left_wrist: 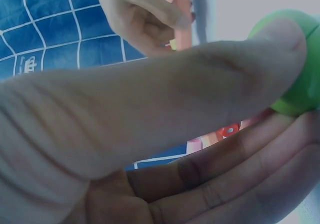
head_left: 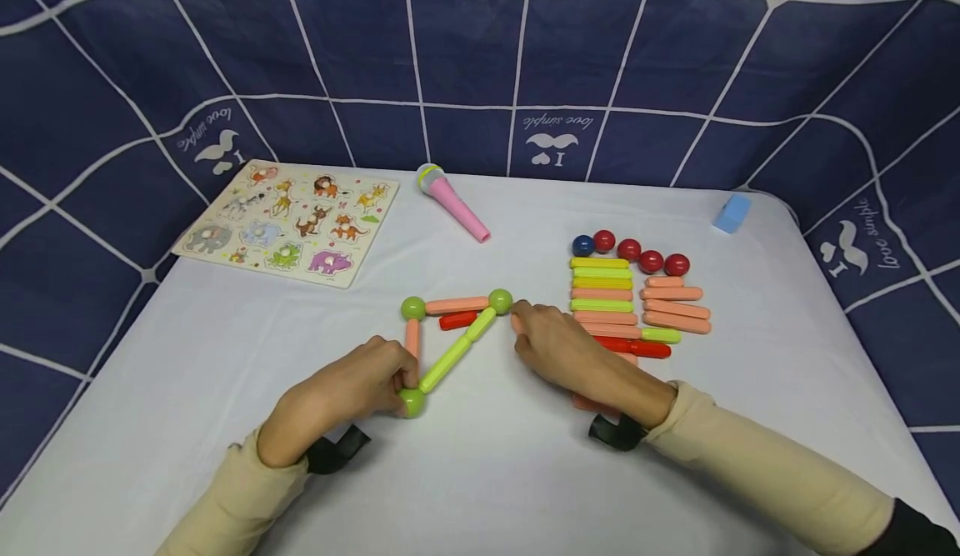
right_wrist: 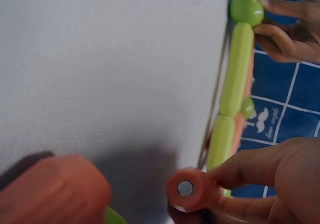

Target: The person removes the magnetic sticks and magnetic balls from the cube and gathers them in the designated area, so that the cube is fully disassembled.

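My left hand (head_left: pixel 363 377) pinches a green ball (head_left: pixel 412 403) at the near corner of a triangle of magnetic rods and balls. In the left wrist view, the thumb presses on that ball (left_wrist: pixel 305 69). Two more green balls form the far left (head_left: pixel 412 308) and far right corners (head_left: pixel 500 301). Salmon rods (head_left: pixel 456 305) make the far and left sides; two lime rods (head_left: pixel 447 363) end to end make the diagonal. Beside the far right ball, my right hand (head_left: pixel 558 343) pinches a salmon rod (right_wrist: pixel 192 191), its metal tip showing in the right wrist view.
A short red rod (head_left: pixel 458 320) lies inside the triangle. To the right are rows of coloured rods (head_left: pixel 602 283), several red balls (head_left: pixel 629 249) and a blue ball (head_left: pixel 582 246). Farther back are an animal puzzle board (head_left: pixel 300 221), a pink toy microphone (head_left: pixel 457 206) and a blue block (head_left: pixel 732 213).
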